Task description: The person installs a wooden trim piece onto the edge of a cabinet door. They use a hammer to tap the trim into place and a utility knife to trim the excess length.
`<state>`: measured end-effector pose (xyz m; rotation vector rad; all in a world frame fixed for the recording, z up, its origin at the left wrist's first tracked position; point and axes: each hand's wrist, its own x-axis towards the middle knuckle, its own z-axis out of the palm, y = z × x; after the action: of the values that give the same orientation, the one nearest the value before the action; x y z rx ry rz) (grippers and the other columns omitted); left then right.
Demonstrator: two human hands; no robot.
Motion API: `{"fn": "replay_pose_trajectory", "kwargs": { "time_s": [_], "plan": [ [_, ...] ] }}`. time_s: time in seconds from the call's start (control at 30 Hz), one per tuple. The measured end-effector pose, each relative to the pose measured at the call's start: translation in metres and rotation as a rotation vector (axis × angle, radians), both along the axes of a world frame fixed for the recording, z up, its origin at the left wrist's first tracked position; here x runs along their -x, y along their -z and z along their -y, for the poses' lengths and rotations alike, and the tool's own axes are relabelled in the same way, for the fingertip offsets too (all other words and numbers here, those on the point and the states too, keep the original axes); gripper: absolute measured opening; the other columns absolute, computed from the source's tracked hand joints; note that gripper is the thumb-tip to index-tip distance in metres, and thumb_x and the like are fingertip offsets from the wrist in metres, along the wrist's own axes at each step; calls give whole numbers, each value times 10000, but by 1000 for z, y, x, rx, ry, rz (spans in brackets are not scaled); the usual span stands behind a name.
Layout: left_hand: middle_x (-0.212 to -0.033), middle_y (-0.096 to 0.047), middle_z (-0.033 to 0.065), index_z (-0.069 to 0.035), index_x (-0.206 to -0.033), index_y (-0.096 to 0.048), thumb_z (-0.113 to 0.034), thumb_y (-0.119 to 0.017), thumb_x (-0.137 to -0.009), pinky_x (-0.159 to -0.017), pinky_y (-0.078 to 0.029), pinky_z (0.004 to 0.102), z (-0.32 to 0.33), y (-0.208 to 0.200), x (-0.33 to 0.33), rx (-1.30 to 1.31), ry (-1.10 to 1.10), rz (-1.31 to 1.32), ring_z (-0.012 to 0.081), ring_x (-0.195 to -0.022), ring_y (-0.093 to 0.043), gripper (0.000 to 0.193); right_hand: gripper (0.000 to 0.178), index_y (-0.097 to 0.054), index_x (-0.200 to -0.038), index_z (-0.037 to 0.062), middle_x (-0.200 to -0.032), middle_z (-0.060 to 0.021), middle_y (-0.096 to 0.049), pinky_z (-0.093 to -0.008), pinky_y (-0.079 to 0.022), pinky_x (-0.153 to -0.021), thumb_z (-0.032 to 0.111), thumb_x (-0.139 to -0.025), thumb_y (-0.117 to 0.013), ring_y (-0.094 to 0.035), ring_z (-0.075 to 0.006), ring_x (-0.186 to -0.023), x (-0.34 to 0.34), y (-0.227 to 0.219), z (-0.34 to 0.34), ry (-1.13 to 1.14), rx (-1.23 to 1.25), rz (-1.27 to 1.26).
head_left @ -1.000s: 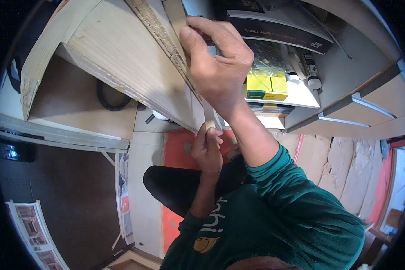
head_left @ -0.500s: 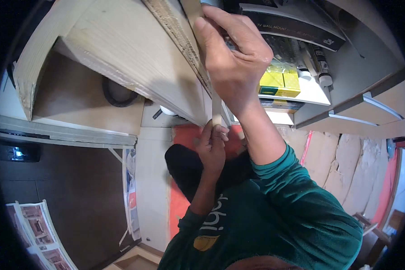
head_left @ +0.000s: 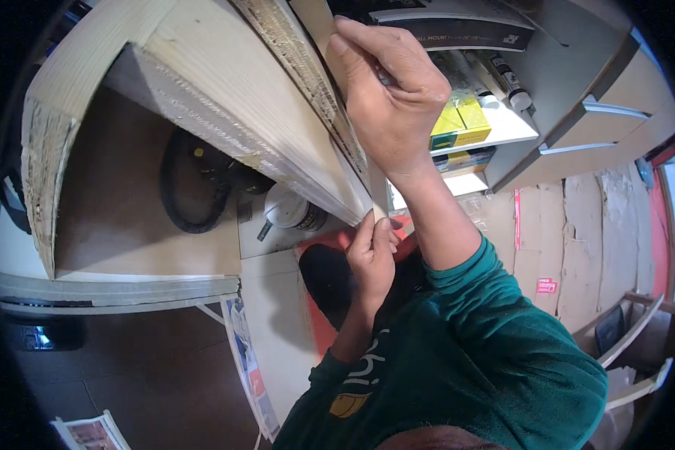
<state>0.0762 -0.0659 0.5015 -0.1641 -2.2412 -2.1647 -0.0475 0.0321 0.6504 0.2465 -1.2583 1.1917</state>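
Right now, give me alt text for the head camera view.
Bare right hand and, lower down, left hand pinch a narrow pale strip beside a rough-edged wooden panel. On the right, a shelf holds a yellow box and white-capped tubes.

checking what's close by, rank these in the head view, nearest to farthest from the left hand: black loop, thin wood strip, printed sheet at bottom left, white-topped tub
1. Thin wood strip: its lower end is in the left hand.
2. White-topped tub: left of the hand.
3. Black loop: farther left, past the tub.
4. Printed sheet: bottom left, farthest.
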Motion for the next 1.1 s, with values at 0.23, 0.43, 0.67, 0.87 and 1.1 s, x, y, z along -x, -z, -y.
{"fn": "replay_pose_trajectory", "kwargs": {
  "time_s": [0.23, 0.43, 0.67, 0.87, 1.1],
  "plan": [
    [-694, -551, -1, 36, -996, -621, -36, -499, -990, -540, -399, 241, 0, 8, -3, -96, -35, -83, 70, -586, -490, 142, 148, -741, -932, 4, -795, -124, -691, -267, -497, -615, 0, -784, -724, -640, -168, -674, -3, 0, 11, -45, 124, 57],
    [-846, -680, 73, 73, -1191, -599, -75, -511, -1010, -561, -464, 233, 7, 9, -6, 51, -30, -23, 72, -638, -549, 250, 121, -734, -907, -9, -774, -119, -685, -267, -492, -611, -6, -788, -712, -636, -166, -667, -7, -5, 13, -54, 141, 74],
    [-834, -681, 73, 65, -1109, -610, -71, -500, -1010, -558, -475, 244, 7, -10, -8, 154, -31, 61, 79, -643, -566, 201, 154, -737, -933, -6, -783, -122, -697, -277, -503, -635, -20, -781, -718, -649, -187, -707, -6, -3, 13, -48, 123, 41],
    [-827, -678, 65, 49, -1090, -621, -70, -498, -1009, -562, -481, 242, 7, -6, -7, 153, -21, -13, 78, -645, -572, 189, 159, -738, -927, -1, -768, -125, -691, -284, -501, -634, -30, -773, -710, -649, -198, -704, -1, -1, 12, -21, 105, 1],
    [-841, -679, 66, 46, -1083, -627, -71, -501, -1011, -563, -485, 242, 6, -6, -8, 194, -48, -25, 79, -651, -577, 186, 149, -739, -905, 5, -761, -128, -691, -294, -500, -619, -25, -763, -709, -648, -212, -687, -1, -2, 13, 1, 118, 27]
  ]
}}
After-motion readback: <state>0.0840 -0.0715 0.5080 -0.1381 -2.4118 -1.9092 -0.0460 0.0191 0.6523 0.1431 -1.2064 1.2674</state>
